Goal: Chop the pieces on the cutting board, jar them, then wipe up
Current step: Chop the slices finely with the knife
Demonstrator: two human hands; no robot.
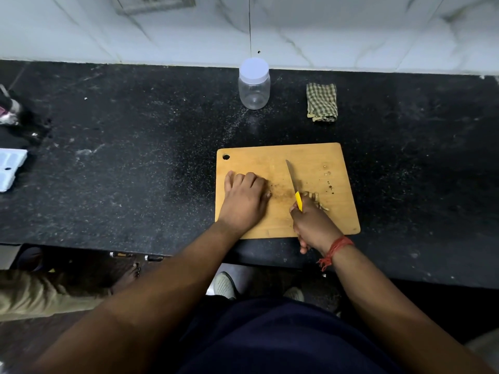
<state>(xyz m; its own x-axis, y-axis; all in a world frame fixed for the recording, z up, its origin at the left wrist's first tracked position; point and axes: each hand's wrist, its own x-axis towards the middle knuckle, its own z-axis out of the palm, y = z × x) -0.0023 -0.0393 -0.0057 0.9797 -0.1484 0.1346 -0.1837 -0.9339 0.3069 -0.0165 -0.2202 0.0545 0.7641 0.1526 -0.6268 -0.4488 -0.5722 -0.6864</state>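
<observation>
The left hand point(244, 199) rests with curled fingers on the cutting board point(310, 163) near its left edge; the right hand point(314, 225) grips the knife point(293, 182) beside chopped pieces point(314, 198).

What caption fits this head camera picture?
Right hand holds knife over cutting board; left hand rests there.

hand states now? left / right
Left hand: fingers curled, resting on the cutting board; whether it holds anything cannot be told.
Right hand: grips the knife.
</observation>
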